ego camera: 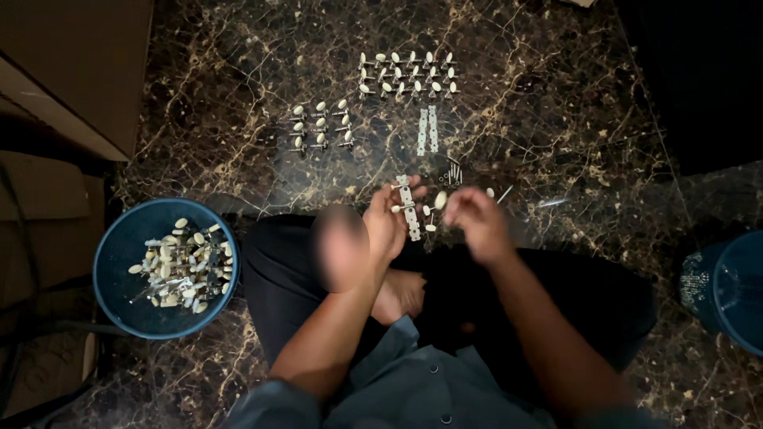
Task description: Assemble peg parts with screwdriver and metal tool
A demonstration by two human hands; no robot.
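Note:
I sit cross-legged on a dark marble floor. My left hand (387, 224) grips a slim metal tuner plate (410, 208) that carries cream-knobbed pegs. My right hand (477, 218) is closed just right of the plate, its fingers pinching a small cream-knobbed peg (439, 199). Beyond my hands lie two bare metal plates (427, 130) side by side and a small heap of screws (452, 173).
Two groups of finished cream-knobbed pegs stand in rows on the floor, one far centre (408, 75), one to its left (321, 126). A blue bowl (119, 270) at my left holds several loose pegs. Another blue container (727, 290) sits at right. Cardboard boxes (75, 71) stand at upper left.

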